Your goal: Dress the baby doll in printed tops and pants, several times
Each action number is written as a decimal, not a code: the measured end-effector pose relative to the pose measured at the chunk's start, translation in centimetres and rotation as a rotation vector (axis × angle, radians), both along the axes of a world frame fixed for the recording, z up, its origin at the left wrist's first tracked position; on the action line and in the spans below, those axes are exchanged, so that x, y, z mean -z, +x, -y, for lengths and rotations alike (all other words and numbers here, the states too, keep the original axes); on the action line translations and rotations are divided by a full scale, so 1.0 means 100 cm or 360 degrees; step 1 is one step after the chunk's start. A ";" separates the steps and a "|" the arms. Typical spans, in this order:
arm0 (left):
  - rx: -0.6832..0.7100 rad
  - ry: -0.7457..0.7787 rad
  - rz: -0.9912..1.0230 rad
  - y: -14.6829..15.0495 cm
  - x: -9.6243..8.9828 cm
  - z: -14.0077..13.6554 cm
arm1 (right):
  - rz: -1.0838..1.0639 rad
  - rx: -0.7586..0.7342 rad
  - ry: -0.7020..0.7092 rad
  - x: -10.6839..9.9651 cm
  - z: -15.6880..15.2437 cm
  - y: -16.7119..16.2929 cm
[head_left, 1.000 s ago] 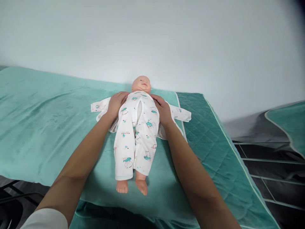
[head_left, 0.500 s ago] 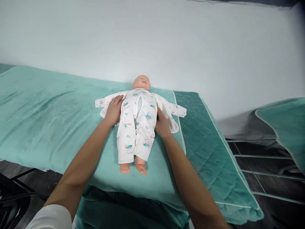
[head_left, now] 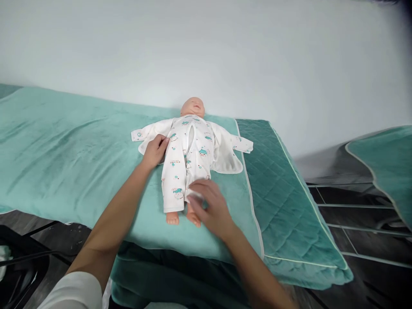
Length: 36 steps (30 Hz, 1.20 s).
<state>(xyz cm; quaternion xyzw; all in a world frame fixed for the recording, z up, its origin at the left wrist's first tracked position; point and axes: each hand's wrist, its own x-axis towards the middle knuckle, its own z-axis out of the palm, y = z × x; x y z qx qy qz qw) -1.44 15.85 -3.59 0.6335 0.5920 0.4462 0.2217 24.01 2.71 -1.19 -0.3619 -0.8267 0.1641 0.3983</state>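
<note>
Right hand [head_left: 210, 208] lower; one doll [head_left: 201, 150]

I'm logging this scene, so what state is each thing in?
Bald plastic baby doll: lying face up, barefoot
White printed cloth pants: on the doll, pulled over its torso, slit open
White long-sleeved cloth jacket: spread to both sides, sleeves outstretched
Light-green plush cover: wrinkled at picture left
Dark-green quilted pad: partly covered
Left hand: partly curled beside the pants
Right hand: curled, grip unclear
</note>
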 end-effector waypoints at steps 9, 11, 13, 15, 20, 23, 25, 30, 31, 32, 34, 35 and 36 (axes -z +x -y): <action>0.0043 -0.0119 -0.0034 -0.003 0.000 -0.007 | 0.0677 0.0278 -0.0015 -0.001 0.044 -0.037; 0.0061 -0.0121 -0.0017 -0.004 0.000 -0.007 | 0.0616 0.0271 0.0001 0.001 0.048 -0.043; 0.0091 -0.0122 0.0015 -0.006 0.001 -0.007 | 0.0579 0.0162 -0.0016 -0.002 0.055 -0.045; 0.0107 -0.0127 0.0015 -0.007 0.002 -0.008 | 0.0565 0.0034 -0.0012 -0.009 0.061 -0.045; 0.0131 -0.0093 -0.0207 -0.009 0.004 -0.007 | 0.0475 -0.0120 -0.0049 -0.020 0.067 -0.035; 0.0177 -0.0062 -0.0321 -0.009 0.005 -0.006 | 0.0291 0.0056 -0.0143 -0.010 0.066 -0.018; 0.0189 -0.0051 -0.0368 -0.009 0.006 -0.007 | 0.0253 0.0267 -0.0206 0.002 0.068 -0.006; 0.0208 -0.0065 -0.0556 -0.012 0.012 -0.013 | 0.0340 0.0400 -0.0232 0.034 0.068 0.006; 0.0221 -0.0059 -0.0567 -0.012 0.012 -0.014 | 0.0337 0.0408 -0.0203 0.038 0.066 0.005; 0.0234 -0.0052 -0.0563 -0.013 0.013 -0.014 | 0.0319 0.0417 -0.0177 0.041 0.062 0.004; 0.0241 -0.0055 -0.0524 -0.014 0.012 -0.015 | 0.0261 0.0410 -0.0148 0.041 0.055 0.003; 0.0237 -0.0065 -0.0501 -0.014 0.011 -0.015 | 0.0223 0.0378 -0.0145 0.038 0.052 0.003; 0.0231 -0.0076 -0.0481 -0.014 0.010 -0.015 | 0.0175 0.0329 -0.0145 0.033 0.051 0.004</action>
